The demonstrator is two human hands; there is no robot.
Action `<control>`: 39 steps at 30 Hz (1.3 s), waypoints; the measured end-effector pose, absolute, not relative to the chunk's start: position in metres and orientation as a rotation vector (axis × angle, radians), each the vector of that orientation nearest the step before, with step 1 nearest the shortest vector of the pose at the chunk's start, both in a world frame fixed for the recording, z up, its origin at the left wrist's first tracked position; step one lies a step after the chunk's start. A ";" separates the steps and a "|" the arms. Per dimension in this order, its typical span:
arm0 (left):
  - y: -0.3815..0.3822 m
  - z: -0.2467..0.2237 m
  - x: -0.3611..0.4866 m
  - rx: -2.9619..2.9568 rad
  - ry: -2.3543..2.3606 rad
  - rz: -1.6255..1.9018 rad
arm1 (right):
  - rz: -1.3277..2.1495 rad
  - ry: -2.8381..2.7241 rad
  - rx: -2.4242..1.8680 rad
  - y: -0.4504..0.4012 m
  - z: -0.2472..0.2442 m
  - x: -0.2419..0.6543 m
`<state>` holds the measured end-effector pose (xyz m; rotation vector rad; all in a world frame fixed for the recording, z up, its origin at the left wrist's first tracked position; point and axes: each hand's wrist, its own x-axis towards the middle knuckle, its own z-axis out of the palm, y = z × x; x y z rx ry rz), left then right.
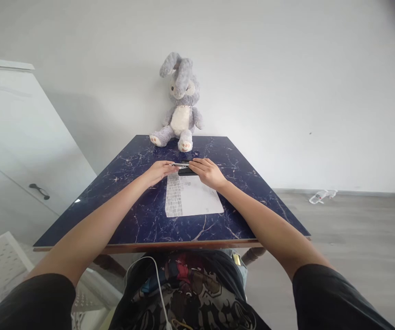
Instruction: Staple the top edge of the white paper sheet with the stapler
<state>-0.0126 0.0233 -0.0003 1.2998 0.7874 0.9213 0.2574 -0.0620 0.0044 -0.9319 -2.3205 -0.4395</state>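
Just beyond the top edge of a sheet of paper (199, 199), both hands are closed around what looks like a black stapler (187, 172) with a slim silvery strip. My left hand (160, 172) pinches the left end of the strip between thumb and fingers. Over the right end lies my right hand (207, 172), its fingers bent round the black body and hiding part of it. The paper lies flat on the table, with a column of grey printed or sketched blocks down its left side and white space to the right.
A grey plush rabbit (182, 119) sits at the far edge of the blue marbled table (135, 206), against the wall. At the left stands a white cabinet (15, 137), with a white perforated chair (3, 259) below it. Clear plastic packaging (321, 196) lies on the floor at right.
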 end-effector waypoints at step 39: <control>-0.009 0.018 -0.003 1.751 0.650 0.933 | 0.144 -2.035 -0.830 -0.071 0.022 0.240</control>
